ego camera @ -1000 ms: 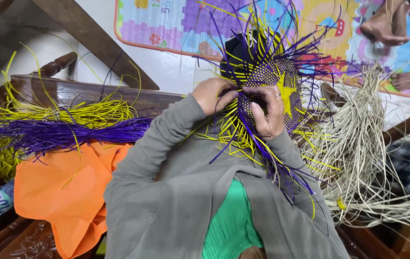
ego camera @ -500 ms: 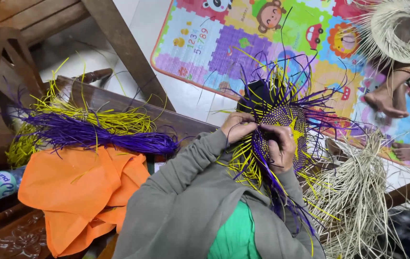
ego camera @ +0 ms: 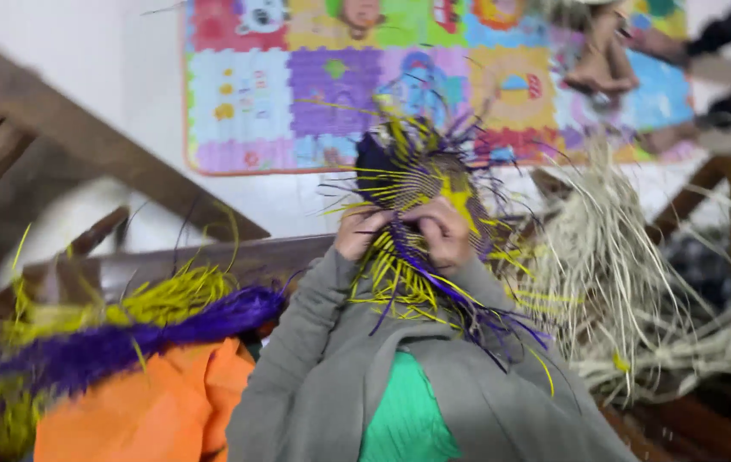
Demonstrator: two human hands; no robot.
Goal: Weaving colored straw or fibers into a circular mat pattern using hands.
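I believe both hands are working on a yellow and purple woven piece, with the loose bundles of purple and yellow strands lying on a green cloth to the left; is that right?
Not quite: in the head view the cloth under the loose bundles is orange, not green. The rest holds: the left hand and right hand both grip the woven piece.

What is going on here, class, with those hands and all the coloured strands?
A person in grey sleeves holds a round, half-woven piece of yellow and purple straw up in front of them. The left hand and right hand pinch its loose strands. Bundles of purple straw lie on orange cloth; pale natural straw is heaped alongside.
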